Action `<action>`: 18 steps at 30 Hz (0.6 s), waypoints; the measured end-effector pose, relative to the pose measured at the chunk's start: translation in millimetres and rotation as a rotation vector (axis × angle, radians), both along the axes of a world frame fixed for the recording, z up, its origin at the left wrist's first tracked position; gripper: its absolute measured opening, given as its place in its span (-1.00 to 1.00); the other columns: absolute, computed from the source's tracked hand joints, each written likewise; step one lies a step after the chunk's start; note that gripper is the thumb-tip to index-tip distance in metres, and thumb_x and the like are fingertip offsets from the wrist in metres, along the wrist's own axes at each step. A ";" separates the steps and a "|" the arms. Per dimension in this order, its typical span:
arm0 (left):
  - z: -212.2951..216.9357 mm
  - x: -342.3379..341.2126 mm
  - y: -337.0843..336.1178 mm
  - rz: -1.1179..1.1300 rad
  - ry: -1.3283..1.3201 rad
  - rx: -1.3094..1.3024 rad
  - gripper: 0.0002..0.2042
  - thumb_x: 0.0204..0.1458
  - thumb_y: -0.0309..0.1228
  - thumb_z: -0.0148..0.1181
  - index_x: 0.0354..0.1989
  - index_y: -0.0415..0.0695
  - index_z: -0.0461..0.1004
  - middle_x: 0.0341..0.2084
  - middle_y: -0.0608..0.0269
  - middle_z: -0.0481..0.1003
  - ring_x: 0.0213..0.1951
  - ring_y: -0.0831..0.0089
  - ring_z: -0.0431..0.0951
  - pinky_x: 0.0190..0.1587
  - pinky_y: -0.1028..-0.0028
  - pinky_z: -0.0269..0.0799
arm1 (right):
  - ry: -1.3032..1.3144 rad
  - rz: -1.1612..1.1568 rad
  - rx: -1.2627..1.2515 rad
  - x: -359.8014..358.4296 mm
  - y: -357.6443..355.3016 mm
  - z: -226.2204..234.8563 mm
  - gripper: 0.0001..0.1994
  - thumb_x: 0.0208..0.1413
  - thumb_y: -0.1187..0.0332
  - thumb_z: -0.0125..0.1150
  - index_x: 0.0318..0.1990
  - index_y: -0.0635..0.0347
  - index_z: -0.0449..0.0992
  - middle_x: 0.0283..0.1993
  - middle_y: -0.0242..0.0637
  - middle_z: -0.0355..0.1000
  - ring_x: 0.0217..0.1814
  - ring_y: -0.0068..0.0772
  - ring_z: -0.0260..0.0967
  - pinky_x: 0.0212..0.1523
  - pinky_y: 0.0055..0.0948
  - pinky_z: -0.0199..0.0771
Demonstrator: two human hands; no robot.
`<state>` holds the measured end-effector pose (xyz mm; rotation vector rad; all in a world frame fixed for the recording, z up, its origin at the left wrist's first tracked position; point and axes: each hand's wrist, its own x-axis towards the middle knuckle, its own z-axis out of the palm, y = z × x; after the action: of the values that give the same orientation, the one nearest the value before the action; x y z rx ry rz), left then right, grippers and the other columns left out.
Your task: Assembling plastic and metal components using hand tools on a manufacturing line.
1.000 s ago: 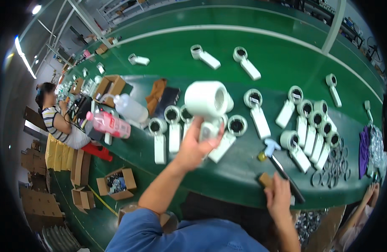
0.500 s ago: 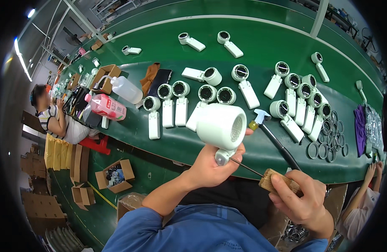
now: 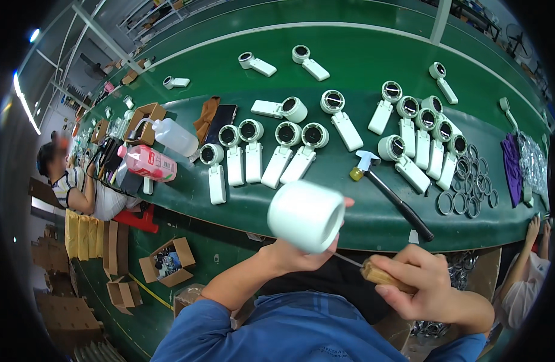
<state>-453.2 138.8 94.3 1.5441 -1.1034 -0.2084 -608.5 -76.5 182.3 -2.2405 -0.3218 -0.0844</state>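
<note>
My left hand (image 3: 292, 258) is closed around the lower end of a pale mint handheld fan (image 3: 302, 216), raised in front of my body. Its round head is tilted and slightly blurred, and it hides most of my fingers. In my right hand (image 3: 433, 288) is a wooden-handled tool (image 3: 387, 277) with a thin metal shaft. That shaft runs toward the fan's underside by my left fingers; its tip is hidden. Beyond the fan, a hammer (image 3: 393, 196) with a black grip lies on the green table (image 3: 253, 214).
Several similar fans (image 3: 277, 166) lie across the table, with grey rings (image 3: 464, 196) at the right. A pink bottle (image 3: 149, 164) and a white squeeze bottle (image 3: 175, 137) are at the left. Other people sit at both sides. Cardboard boxes (image 3: 181, 244) stand on the floor.
My left hand has brought the fan lower and turned its head, so the grille no longer shows. My right hand and the tool have dropped slightly, and the whole view has shifted.
</note>
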 end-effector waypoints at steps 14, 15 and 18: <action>-12.0 10.1 12.2 -0.107 -0.025 -0.366 -0.53 0.14 -0.57 0.06 0.24 -0.09 0.15 -0.57 0.36 0.27 -0.59 0.52 0.30 -0.48 0.44 0.35 | -0.537 -0.011 -0.627 4.8 5.3 16.0 -0.60 -0.11 0.24 0.51 -0.04 0.07 0.67 -0.23 -0.29 0.44 -0.53 -0.55 0.26 -0.58 -0.58 0.18; -11.8 9.5 11.8 -0.120 -0.008 -0.337 -0.53 0.15 -0.57 0.06 0.23 -0.09 0.15 -0.58 0.36 0.26 -0.60 0.52 0.29 -0.48 0.44 0.34 | -0.535 -0.014 -0.627 7.1 5.5 16.4 -0.60 -0.11 0.24 0.51 -0.04 0.07 0.67 -0.23 -0.29 0.44 -0.53 -0.55 0.26 -0.58 -0.58 0.18; -10.1 5.4 9.3 -0.120 0.023 -0.305 -0.55 0.15 -0.57 0.05 0.22 -0.08 0.16 -0.59 0.37 0.24 -0.61 0.53 0.27 -0.50 0.44 0.32 | -0.583 0.000 -0.668 12.6 5.3 17.5 -0.56 -0.12 0.23 0.51 -0.01 0.06 0.66 -0.24 -0.29 0.44 -0.55 -0.56 0.22 -0.59 -0.58 0.15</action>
<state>-447.8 148.1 84.2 1.2037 -1.1533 -0.1317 -595.9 -71.2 199.9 -2.8399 -0.7478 -0.7318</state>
